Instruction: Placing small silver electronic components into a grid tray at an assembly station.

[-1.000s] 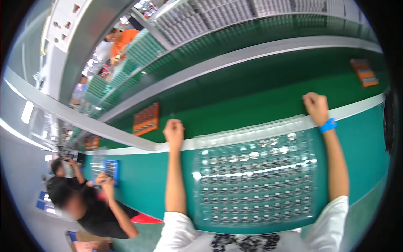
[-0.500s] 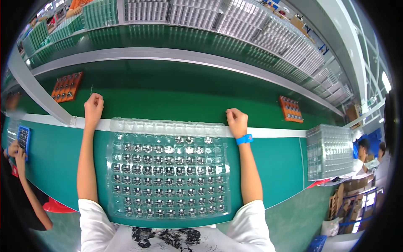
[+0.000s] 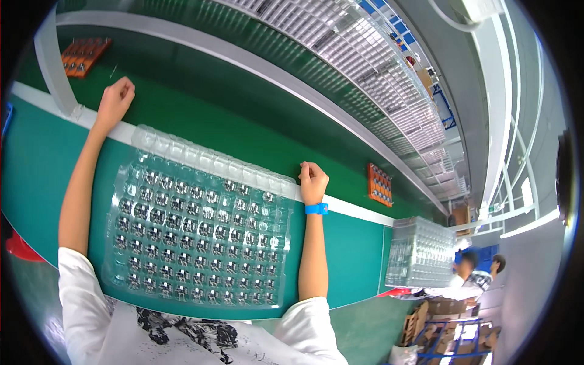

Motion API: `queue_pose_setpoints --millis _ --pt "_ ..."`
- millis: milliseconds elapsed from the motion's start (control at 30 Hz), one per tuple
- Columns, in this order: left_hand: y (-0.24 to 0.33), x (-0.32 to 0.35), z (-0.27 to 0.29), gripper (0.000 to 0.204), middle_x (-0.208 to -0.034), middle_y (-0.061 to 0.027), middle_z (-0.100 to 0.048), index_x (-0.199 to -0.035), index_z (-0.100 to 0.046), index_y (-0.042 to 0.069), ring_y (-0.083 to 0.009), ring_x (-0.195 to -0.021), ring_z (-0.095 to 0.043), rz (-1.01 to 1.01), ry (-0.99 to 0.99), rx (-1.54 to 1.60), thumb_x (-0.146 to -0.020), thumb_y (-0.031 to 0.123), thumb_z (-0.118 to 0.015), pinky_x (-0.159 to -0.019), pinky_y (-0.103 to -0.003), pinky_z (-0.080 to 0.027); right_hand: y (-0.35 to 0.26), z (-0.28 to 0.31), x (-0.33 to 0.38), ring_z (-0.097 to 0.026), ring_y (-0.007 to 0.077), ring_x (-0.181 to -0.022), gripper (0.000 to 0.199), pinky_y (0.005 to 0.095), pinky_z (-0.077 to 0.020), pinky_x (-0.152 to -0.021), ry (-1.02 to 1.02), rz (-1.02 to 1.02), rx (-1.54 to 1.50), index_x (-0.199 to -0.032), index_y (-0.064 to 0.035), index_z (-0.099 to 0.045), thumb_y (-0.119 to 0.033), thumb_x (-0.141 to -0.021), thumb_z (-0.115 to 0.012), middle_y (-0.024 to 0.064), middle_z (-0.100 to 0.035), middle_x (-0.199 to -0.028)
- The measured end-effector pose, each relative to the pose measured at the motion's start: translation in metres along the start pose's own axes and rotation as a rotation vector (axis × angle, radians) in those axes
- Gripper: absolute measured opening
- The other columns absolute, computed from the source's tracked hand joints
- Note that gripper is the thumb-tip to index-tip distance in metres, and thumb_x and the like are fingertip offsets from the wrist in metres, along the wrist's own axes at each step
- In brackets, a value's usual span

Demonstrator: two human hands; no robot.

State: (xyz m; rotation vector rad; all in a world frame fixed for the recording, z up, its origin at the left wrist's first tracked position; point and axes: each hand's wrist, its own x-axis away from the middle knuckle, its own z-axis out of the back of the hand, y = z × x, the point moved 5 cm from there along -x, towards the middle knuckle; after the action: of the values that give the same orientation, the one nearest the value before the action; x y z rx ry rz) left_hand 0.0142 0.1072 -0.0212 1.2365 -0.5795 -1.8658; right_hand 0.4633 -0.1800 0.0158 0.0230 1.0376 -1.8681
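- Clear plastic tray (image 3: 201, 225), its pockets loaded with small dark parts, lies flat on the green bench (image 3: 36, 164), between the forearms.
- Since 0.5 s ago the view has swung right: a stack of empty trays (image 3: 420, 252) and 2 seated people (image 3: 477, 274) now show, while both hands have stayed on the far corners.
- Judging by that, only the head turned; the tray has not been shifted.
- Left hand (image 3: 114, 100) is clenched at the tray's far left corner.
- Right hand (image 3: 313, 180), fist closed, blue wristband (image 3: 316, 208) below it, touches the far right corner.
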Motion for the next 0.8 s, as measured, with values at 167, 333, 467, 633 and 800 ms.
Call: queue_pose_setpoints --millis 167,333,467,633,800 --pt "-0.008 0.003 0.005 0.011 -0.055 -0.0082 -0.044 -0.080 -0.051 -0.002 -0.0148 -0.048 -0.042 0.056 -0.010 -0.029 -0.085 0.007 -0.056 -0.048 -0.031 -0.033 -0.002 -0.007 0.002 -0.052 0.0114 -0.046 0.020 0.0284 -0.0412 -0.046 -0.005 0.031 -0.006 -0.079 0.0037 -0.066 -0.013 -0.087 -0.059 0.0073 -0.057 -0.053" --pt "-0.006 0.000 -0.003 0.012 -0.055 -0.0088 -0.044 -0.079 -0.050 -0.002 -0.0154 -0.047 -0.041 0.046 0.008 -0.006 -0.085 0.007 -0.055 -0.047 -0.031 -0.032 0.003 -0.008 -0.003 -0.054 0.0081 -0.051 0.020 0.0232 -0.0414 -0.047 -0.024 0.011 -0.016 -0.082 0.0048 -0.066 -0.012 -0.089 -0.058 0.0046 -0.059 -0.057" --pt "0.003 -0.004 0.003 0.010 -0.056 -0.0120 -0.048 -0.078 -0.051 -0.001 -0.0203 -0.049 -0.048 0.038 0.032 -0.037 -0.082 0.007 -0.056 -0.048 -0.033 -0.036 -0.003 -0.004 -0.010 -0.055 0.0091 -0.052 0.023 0.0253 -0.0428 -0.049 -0.026 0.023 -0.010 -0.082 0.0042 -0.066 -0.016 -0.090 -0.058 0.0052 -0.058 -0.057" --pt "0.005 -0.007 0.002 0.009 -0.061 -0.0180 -0.054 -0.074 -0.053 0.002 -0.0362 -0.057 -0.056 0.027 0.064 -0.090 -0.080 0.008 -0.056 -0.052 -0.043 -0.043 0.001 0.002 -0.007 -0.059 0.0124 -0.052 0.026 0.0286 -0.0456 -0.049 -0.007 0.071 0.071 -0.079 0.0020 -0.066 -0.021 -0.088 -0.059 0.0077 -0.061 -0.057" --pt "0.005 0.006 0.019 0.012 -0.058 -0.0173 -0.055 -0.070 -0.053 0.003 -0.0360 -0.054 -0.056 0.015 0.091 -0.104 -0.079 0.009 -0.058 -0.051 -0.043 -0.044 -0.005 0.002 0.012 -0.060 0.0173 -0.052 0.023 0.0329 -0.0475 -0.051 0.044 0.091 0.079 -0.077 0.0010 -0.067 -0.019 -0.086 -0.060 0.0117 -0.061 -0.058"
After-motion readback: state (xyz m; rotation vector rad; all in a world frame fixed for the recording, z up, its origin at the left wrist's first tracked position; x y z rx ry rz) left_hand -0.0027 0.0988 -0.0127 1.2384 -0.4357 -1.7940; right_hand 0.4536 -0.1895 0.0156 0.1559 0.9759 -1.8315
